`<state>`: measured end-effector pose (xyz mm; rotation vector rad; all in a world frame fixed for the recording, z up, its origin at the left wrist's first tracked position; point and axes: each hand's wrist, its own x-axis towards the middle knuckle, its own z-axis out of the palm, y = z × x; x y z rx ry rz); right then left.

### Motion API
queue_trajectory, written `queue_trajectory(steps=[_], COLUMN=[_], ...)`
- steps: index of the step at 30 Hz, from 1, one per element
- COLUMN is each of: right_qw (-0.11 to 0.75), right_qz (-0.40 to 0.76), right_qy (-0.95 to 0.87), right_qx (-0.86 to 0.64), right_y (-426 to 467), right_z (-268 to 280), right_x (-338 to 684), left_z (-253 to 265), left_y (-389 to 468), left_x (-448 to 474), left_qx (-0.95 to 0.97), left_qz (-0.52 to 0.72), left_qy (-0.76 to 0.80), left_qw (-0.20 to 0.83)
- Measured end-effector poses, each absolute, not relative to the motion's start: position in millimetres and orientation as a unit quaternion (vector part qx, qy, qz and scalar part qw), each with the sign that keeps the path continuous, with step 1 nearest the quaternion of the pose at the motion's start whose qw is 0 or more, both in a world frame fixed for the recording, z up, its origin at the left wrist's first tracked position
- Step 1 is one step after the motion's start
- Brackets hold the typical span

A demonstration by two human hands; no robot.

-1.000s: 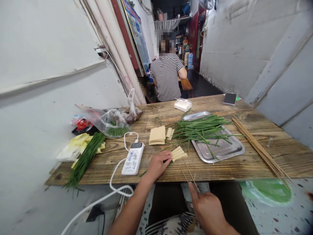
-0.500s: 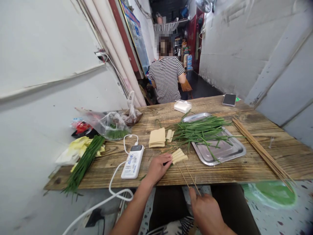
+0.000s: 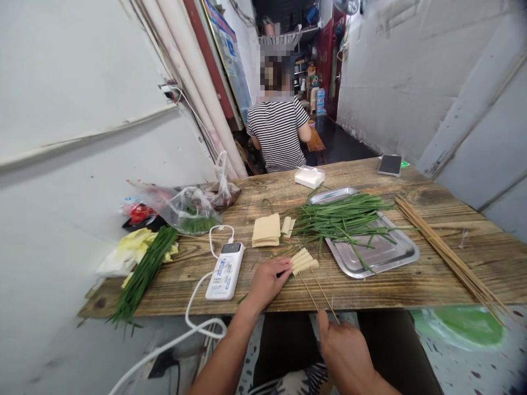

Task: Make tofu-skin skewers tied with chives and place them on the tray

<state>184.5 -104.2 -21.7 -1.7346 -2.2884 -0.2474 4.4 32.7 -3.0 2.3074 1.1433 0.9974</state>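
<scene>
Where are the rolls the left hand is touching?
In the head view, the rolls sit just right of centre on the table, between the left hand and the tray.

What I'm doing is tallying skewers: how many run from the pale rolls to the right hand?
2: the left skewer, nearer the left hand, and the right skewer, nearer the metal tray. The rolls or right hand may hide others.

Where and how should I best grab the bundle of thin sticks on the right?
Grip the bundle of sticks near its lower ends, coming from the near side. Those ends jut past the table's front edge, probably leaving room to close on them from above and below.
</scene>
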Motion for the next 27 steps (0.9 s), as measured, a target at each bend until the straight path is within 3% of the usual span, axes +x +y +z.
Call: queue_trajectory(steps=[7,27], right_qw=[0.100,0.112], right_qz=[-0.140,-0.150], right_qy=[-0.790,-0.769], right_qx=[-0.589,-0.610], right_y=[-100,-96], right_z=[-25,-20], right_x=[188,178], left_z=[-11,-10], left_y=[27,27], left_x=[6,4], left_qx=[0.828,0.832], left_qz=[0.359,0.346], left_qy=[0.411,0.416], left_qw=[0.131,0.123])
